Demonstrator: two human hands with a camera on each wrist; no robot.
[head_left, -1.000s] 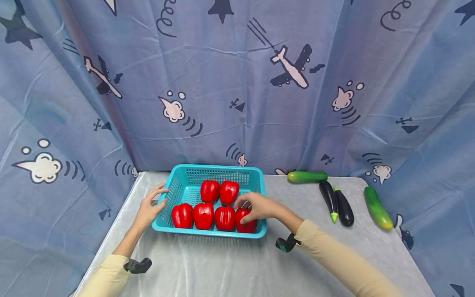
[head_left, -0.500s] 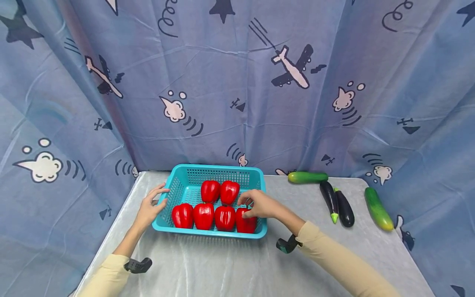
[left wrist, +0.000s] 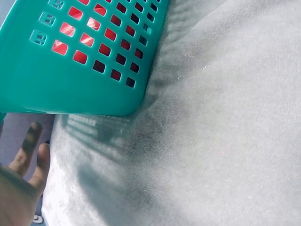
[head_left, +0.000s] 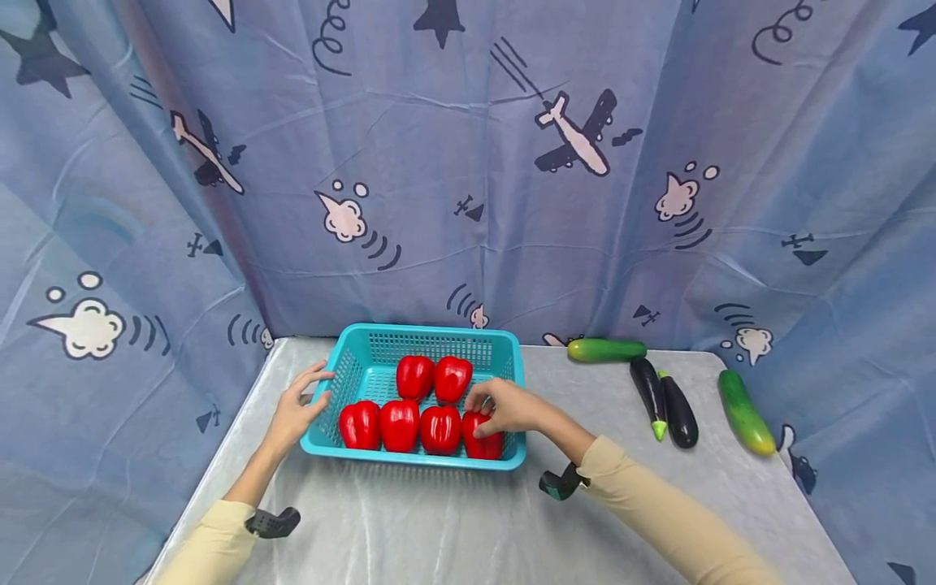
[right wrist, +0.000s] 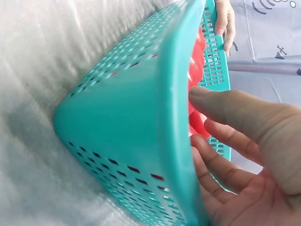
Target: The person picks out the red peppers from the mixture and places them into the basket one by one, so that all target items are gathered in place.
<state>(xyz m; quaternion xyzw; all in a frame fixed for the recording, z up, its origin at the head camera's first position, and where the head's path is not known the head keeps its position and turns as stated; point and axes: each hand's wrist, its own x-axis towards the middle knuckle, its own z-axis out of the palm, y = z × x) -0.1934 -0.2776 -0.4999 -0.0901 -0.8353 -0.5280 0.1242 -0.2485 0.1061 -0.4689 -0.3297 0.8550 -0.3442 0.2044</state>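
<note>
A turquoise plastic basket [head_left: 412,464] on the table holds several red bell peppers, two behind and the others in a front row. My right hand [head_left: 509,405] reaches over the basket's right side, thumb and fingers curled about the rightmost front red bell pepper [head_left: 488,448]. Its fingertips are partly hidden behind the rim in the right wrist view. At the left rim, my left hand [head_left: 292,413] touches the basket with thumb and fingers spread apart. The left wrist view shows two of its fingers [left wrist: 41,165] extended below the basket wall.
Two dark eggplants [head_left: 680,410] lie right of the basket. One green cucumber-like vegetable [head_left: 605,350] lies along the table's back edge, another [head_left: 744,413] near the right edge. A patterned blue curtain [head_left: 409,203] hangs behind the grey-white table [head_left: 409,528].
My right hand lifted slightly off the front right red bell pepper, then came back down onto it. That pepper and its front-row neighbours have shifted slightly left. My left hand stays put.
</note>
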